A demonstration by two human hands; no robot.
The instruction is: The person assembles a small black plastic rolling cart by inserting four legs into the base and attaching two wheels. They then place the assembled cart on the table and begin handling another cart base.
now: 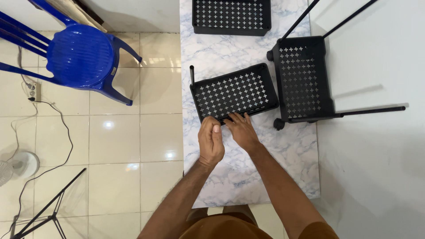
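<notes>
A black metal tray (pixel 232 90) with cross-shaped holes lies tilted on the marble-patterned table (pixel 248 168). A short black post (pixel 192 74) stands at its left corner. My left hand (pixel 210 141) is closed into a fist at the tray's near edge, thumb on top; whether something small is inside it I cannot tell. My right hand (pixel 241 129) rests flat beside it, fingers spread on the tray's near rim.
A second perforated tray with long black rods and small wheels (pixel 303 79) lies to the right. A third tray (pixel 231 17) sits at the table's far end. A blue plastic chair (pixel 82 55), a fan (pixel 17 166) and a cable are on the tiled floor at left.
</notes>
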